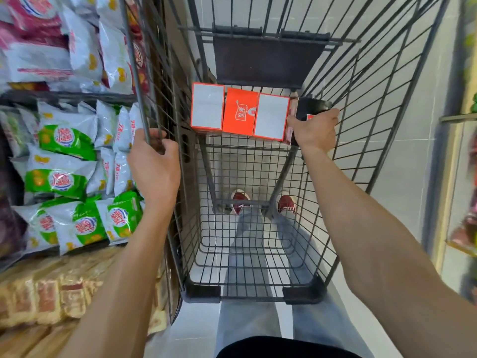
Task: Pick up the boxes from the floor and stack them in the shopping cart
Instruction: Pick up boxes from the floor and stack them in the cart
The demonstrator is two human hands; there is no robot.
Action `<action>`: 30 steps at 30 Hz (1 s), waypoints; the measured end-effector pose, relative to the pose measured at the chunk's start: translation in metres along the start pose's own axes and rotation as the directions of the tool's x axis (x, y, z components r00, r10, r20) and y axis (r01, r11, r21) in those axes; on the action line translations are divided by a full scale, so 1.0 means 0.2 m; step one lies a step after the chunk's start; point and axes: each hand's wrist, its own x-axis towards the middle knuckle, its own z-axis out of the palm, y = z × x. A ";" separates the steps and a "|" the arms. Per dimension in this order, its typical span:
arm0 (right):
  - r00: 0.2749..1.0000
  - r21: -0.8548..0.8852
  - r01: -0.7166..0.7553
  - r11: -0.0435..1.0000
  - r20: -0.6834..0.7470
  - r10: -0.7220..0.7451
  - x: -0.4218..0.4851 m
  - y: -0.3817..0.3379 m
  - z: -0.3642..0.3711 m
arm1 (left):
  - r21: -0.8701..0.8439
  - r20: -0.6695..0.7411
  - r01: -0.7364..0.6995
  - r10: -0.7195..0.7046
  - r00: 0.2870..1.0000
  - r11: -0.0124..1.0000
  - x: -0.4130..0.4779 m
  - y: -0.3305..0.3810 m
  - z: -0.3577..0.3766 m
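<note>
Now left hand [154, 164] grips cart rim [134, 73], right hand [316, 131] holds dark box [313, 105].

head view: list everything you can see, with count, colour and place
shopping cart: one, dark grey wire, centre
boxes: three side by side inside the cart, one orange, two white-faced with orange edges; a fourth is mostly hidden at the right
dark item: one, black with a red label, right end of the row; cannot tell what it is
snack bags: many, white and green, shelves on the left
wrapped packs: several, tan, lower left
shoes: two, red, seen through the cart
left grip: holds the cart's rim wire
right grip: holds the dark item
</note>
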 end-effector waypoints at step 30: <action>0.972 0.066 0.208 0.976 0.093 -0.214 -0.15 0.05 -0.11 | 0.046 0.018 0.034 -0.035 0.999 0.998 0.00 -0.02 0.00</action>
